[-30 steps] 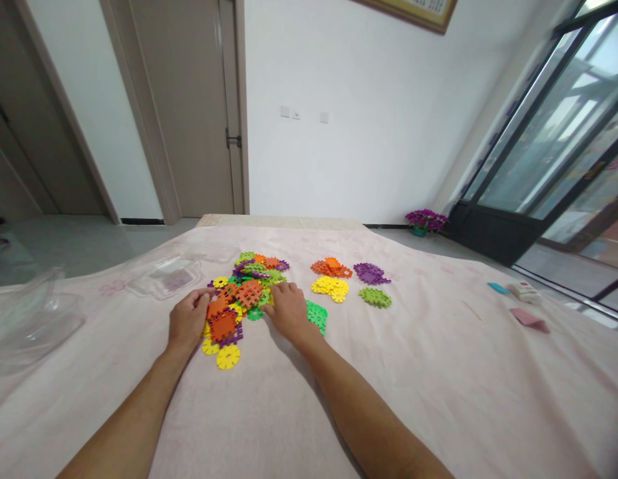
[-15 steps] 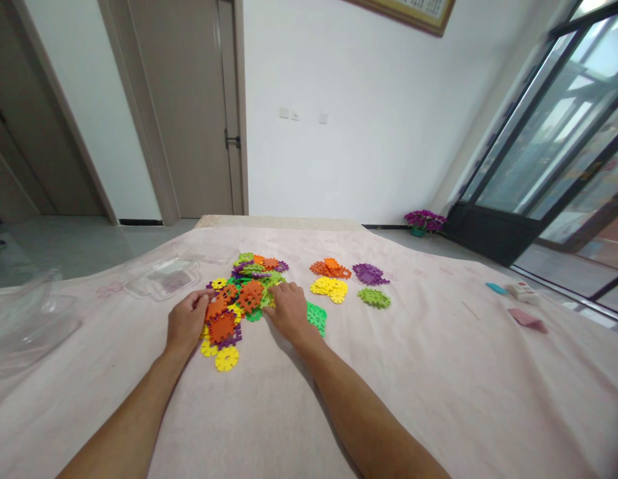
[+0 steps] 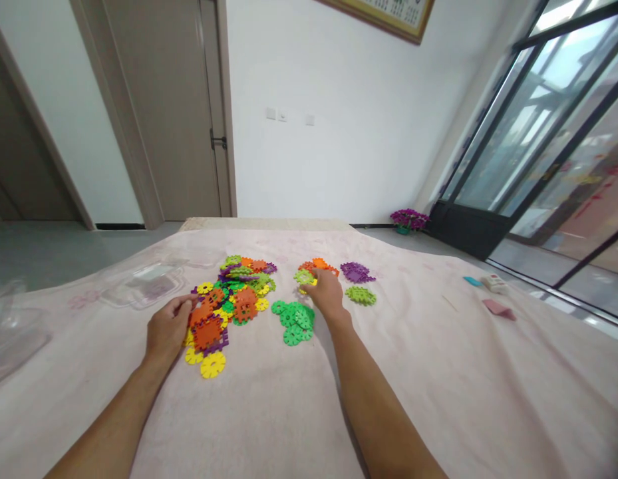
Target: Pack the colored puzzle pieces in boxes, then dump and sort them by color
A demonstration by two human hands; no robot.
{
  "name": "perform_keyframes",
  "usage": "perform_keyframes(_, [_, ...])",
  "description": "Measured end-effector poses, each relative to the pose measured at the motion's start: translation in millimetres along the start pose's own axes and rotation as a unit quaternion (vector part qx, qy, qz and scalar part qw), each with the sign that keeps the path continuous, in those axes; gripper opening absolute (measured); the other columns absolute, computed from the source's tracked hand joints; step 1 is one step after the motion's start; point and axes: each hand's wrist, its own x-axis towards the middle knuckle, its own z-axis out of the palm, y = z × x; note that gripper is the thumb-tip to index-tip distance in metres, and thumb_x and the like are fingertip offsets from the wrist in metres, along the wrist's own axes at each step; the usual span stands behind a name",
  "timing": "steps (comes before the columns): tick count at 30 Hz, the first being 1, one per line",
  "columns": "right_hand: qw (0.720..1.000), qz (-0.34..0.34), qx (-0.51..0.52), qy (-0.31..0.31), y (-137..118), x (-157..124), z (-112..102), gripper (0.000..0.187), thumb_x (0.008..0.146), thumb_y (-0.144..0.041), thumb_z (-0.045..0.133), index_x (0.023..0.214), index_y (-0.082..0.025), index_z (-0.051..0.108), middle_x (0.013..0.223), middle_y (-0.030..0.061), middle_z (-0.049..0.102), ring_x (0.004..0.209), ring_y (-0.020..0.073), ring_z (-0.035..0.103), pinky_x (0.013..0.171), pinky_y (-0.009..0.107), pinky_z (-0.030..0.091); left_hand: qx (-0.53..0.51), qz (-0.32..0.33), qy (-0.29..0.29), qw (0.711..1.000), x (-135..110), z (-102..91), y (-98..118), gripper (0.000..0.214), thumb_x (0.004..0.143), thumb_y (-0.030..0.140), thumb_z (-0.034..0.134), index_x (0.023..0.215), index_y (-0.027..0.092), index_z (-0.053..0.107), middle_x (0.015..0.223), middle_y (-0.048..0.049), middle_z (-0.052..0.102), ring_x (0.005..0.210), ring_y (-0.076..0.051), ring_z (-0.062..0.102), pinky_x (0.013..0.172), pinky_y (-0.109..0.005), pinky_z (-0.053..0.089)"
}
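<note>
A mixed heap of flat plastic interlocking pieces (image 3: 233, 293) in orange, yellow, green and purple lies on a pink cloth (image 3: 299, 399). My left hand (image 3: 166, 329) rests at the heap's left edge, fingers curled against an orange piece (image 3: 207, 330). My right hand (image 3: 324, 295) lies over the small yellow pile (image 3: 305, 283), fingers bent down onto it; what they hold, if anything, is hidden. Beside it are sorted piles: dark green (image 3: 293, 318), orange (image 3: 316, 265), purple (image 3: 356, 272), light green (image 3: 361, 295).
A clear plastic lid (image 3: 144, 287) lies left of the heap and a clear tub (image 3: 9, 329) at the far left edge. Small pink, white and blue items (image 3: 493, 296) lie far right. A door, a wall and glass doors stand beyond.
My right hand left the heap's right side and moved right and away to the yellow pile, uncovering the dark green pile. My left hand stayed at the heap. The view shifted slightly.
</note>
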Motion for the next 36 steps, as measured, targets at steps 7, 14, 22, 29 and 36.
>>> perform_keyframes(7, [0.982,0.175,-0.032,0.063,68,11,-24,0.064,0.081,-0.049,0.075,0.138,-0.023,0.063,0.124,0.0154,0.068,0.115,0.033,0.062,0.093,0.041,0.048,0.002,-0.01,0.002,1.0,0,-0.4,1,0.04,0.084,0.047,0.052,0.105,0.024,0.077,0.101,-0.0035,0.079,0.099,-0.026,0.071,0.091,-0.035,0.053])
perform_keyframes(14, [0.958,0.26,-0.043,0.114,97,2,-38,0.056,0.085,-0.041,0.069,0.137,-0.021,0.064,0.13,0.0211,0.063,0.123,0.0401,0.055,0.098,0.051,0.045,0.005,-0.004,0.0,1.0,1,0.5,-3,0.038,0.084,0.045,0.052,0.106,0.025,0.077,0.102,-0.0035,0.079,0.098,-0.026,0.071,0.092,-0.036,0.052])
perform_keyframes(22, [0.994,-0.001,0.07,0.085,16,-3,-3,0.034,0.094,-0.018,0.052,0.121,-0.017,0.072,0.123,0.0086,0.072,0.12,0.024,0.06,0.109,0.039,0.041,-0.004,-0.004,-0.002,1.0,1,1.1,-3,0.039,0.085,0.045,0.053,0.107,0.023,0.077,0.107,-0.006,0.078,0.101,-0.025,0.071,0.093,-0.034,0.051])
perform_keyframes(29, [0.958,-0.269,0.091,-0.045,-64,-47,48,0.047,0.093,-0.021,0.061,0.139,-0.02,0.059,0.141,0.0091,0.062,0.13,0.0228,0.051,0.114,0.038,0.039,-0.004,0.004,-0.017,1.0,-3,-0.5,5,0.039,0.085,0.044,0.052,0.107,0.023,0.077,0.109,-0.0059,0.078,0.103,-0.025,0.07,0.095,-0.035,0.05])
perform_keyframes(36, [0.932,-0.345,0.066,-0.087,-86,-66,60,0.054,0.095,-0.026,0.063,0.147,-0.024,0.05,0.15,0.007,0.054,0.139,0.0218,0.043,0.119,0.038,0.032,0.001,0.004,-0.016,1.0,-3,0.2,9,0.036,0.085,0.042,0.052,0.103,0.024,0.078,0.109,-0.004,0.079,0.105,-0.025,0.07,0.096,-0.034,0.05])
